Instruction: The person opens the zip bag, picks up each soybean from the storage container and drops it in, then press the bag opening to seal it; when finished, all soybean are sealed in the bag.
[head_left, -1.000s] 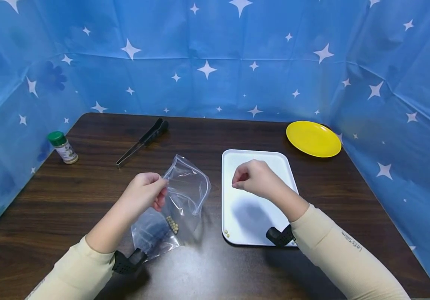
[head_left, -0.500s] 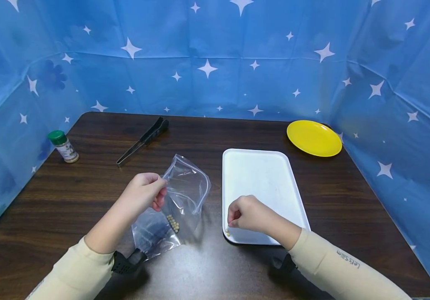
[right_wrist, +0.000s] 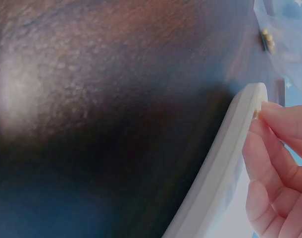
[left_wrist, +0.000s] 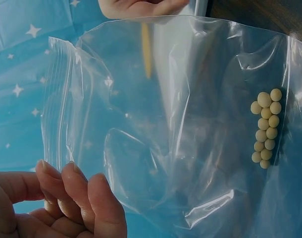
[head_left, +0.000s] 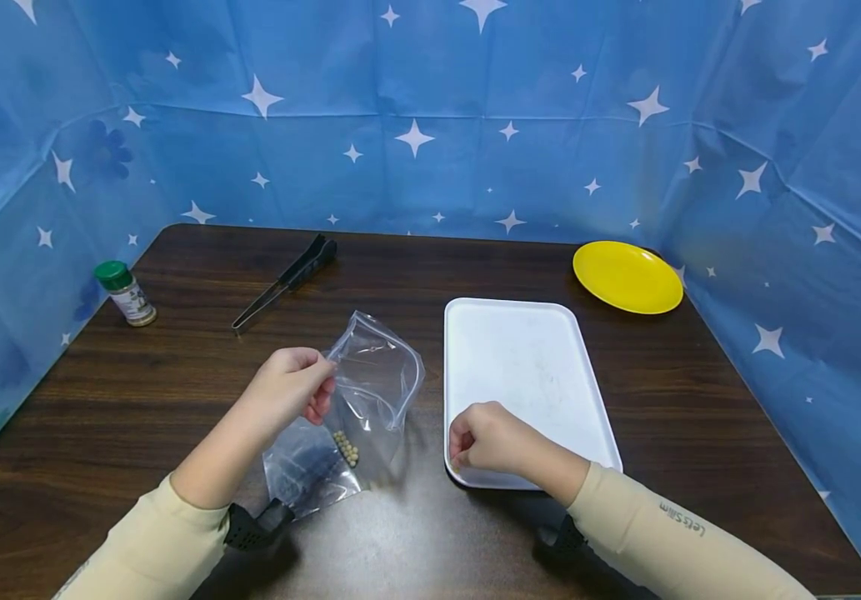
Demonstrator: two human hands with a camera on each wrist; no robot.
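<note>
Right hand (head_left: 492,437) low at the near left corner of a white tray (head_left: 528,350), thumb and forefinger pinched on a small pale ball (right_wrist: 256,114) there. Tray smooth, shallow, corners rounded. Left hand (head_left: 293,385), beside the tray, clamped on the mouth edge of a clear bag (head_left: 373,358); plastic thin, creased, glossy. Cream pellets (left_wrist: 265,121), round, matt, clustered in the bag, below the left hand's fingers. Counter (head_left: 415,550) dark, wood-grained, with a sheen. Farther: green-lidded jar (head_left: 130,296); tongs (head_left: 287,282), metal, black-ended; smooth yellow plate (head_left: 628,277). Behind all, creased blue curtain (head_left: 460,75), white stars.
</note>
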